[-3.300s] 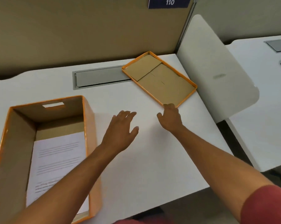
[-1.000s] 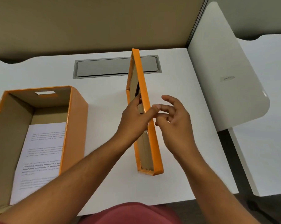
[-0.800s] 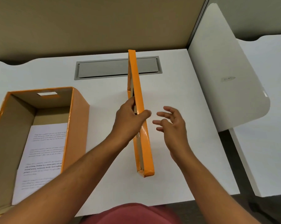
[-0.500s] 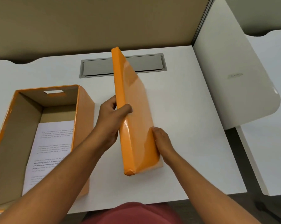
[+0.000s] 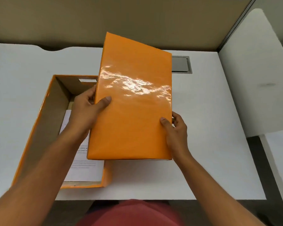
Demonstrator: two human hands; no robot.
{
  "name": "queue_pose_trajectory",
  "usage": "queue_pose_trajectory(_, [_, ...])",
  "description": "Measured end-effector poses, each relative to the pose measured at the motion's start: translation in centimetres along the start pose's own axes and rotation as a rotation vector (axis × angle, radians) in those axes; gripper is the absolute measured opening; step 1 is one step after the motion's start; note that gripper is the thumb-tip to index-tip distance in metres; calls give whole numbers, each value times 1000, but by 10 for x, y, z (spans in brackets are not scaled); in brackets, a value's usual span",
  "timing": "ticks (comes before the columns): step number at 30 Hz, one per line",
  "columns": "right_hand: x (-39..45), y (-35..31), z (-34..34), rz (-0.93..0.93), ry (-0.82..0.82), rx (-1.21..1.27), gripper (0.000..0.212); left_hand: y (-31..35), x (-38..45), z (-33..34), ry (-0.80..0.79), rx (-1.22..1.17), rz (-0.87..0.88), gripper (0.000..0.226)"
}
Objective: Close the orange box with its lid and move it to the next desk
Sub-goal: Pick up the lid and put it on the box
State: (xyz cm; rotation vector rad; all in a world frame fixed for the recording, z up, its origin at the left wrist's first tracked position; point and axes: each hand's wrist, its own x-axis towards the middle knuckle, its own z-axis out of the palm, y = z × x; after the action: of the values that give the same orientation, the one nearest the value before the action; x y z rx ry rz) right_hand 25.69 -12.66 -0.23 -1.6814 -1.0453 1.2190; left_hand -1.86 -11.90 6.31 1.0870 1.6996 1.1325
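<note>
Orange box (image 5: pixel 44 115) sits open on the left of the white desk (image 5: pixel 210 111), brown cardboard inside, handle slot in its far wall. Contents: a printed paper sheet (image 5: pixel 85 167) lying flat on the bottom, partly hidden by the left forearm and the lid.

Around it: grey cable-port cover (image 5: pixel 181 64) recessed in the desk at the back, mostly behind the lid. Tan partition wall (image 5: pixel 105 18) along the far edge. White divider panel (image 5: pixel 254 79) stands at the right, between this desk and the next one (image 5: pixel 282 157).

Lid (image 5: pixel 134 101) is off the box, held in the air, glossy orange top face up with glare across it, tilted slightly. Its left edge overlaps the box's right wall; most of it hangs over bare desk to the right of the box.

Left hand (image 5: pixel 87 108) clamps the lid's left long edge, thumb on top, fingers under. Right hand (image 5: pixel 176 129) grips the right long edge near the near corner, thumb on top.
</note>
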Motion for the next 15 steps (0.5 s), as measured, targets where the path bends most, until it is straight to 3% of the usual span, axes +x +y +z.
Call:
queue_pose_trajectory(3, [-33, -18, 36, -62, 11, -32, 47, -12, -5, -52, 29, 37, 9, 55])
queue_pose_trajectory(7, [-79, -29, 91, -104, -5, -89, 43, -33, -16, -120, 111, 127, -2, 30])
queue_pose_trajectory(11, [-113, -27, 138, -100, -6, -132, 52, -69, -20, -173, 198, 214, -4, 54])
queue_pose_trajectory(15, [-129, -21, 168, -94, 10, -221, 55, -99, -23, -203, 194, 243, -3, 58])
